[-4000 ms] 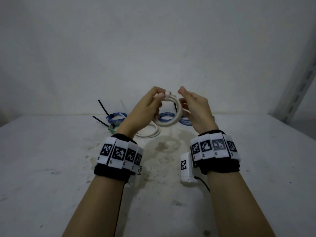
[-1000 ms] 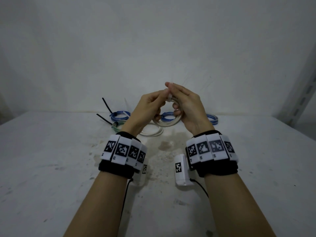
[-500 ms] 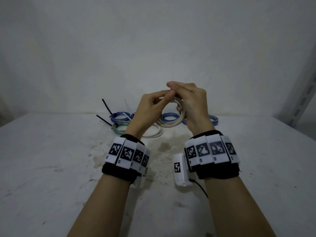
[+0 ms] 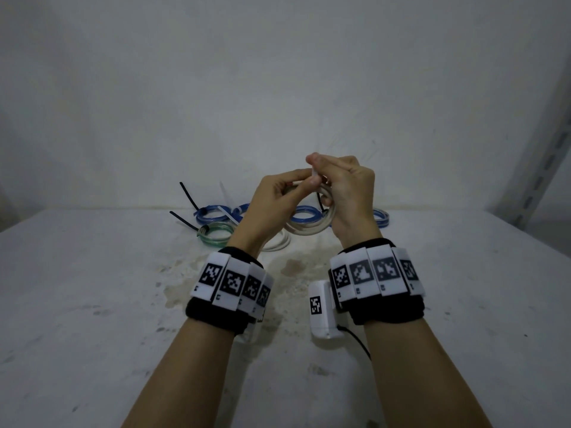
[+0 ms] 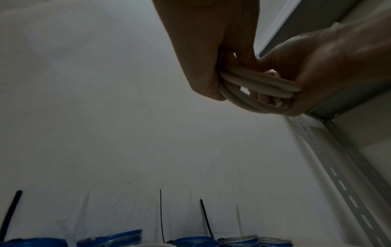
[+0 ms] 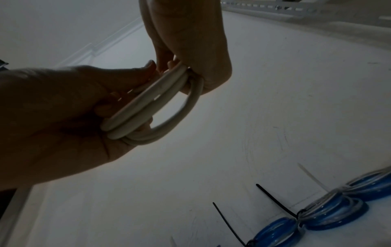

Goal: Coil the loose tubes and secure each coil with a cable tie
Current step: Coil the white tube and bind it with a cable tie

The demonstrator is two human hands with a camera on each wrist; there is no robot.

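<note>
Both hands are raised above the tabletop (image 4: pixel 92 304), well clear of its surface, and together hold a white tube coil (image 4: pixel 312 225). The left hand (image 4: pixel 272 205) grips the coil's left side with fingers curled round the bundled turns; its grip is closed on the coil, as the right wrist view confirms. The right hand (image 4: pixel 349 193) holds the coil's right side with its lower fingers, while its thumb and forefinger pinch a short white cable tie (image 4: pixel 314 175) at the top of the coil. Whether the tie is fully fastened cannot be told. In the left wrist view the coil (image 5: pixel 260 90) shows several turns lying side by side between the two hands. Along the far edge of the tabletop, near the wall, lie finished coils: blue coils (image 4: pixel 304 213), a green coil (image 4: pixel 215 234) toward the far left, and a further white coil (image 4: pixel 279 244) just in front of them. Black tie tails (image 4: pixel 188 196) and pale tie tails project upward from these coils. A slotted metal upright (image 4: pixel 543 168) stands at the far right corner.
</note>
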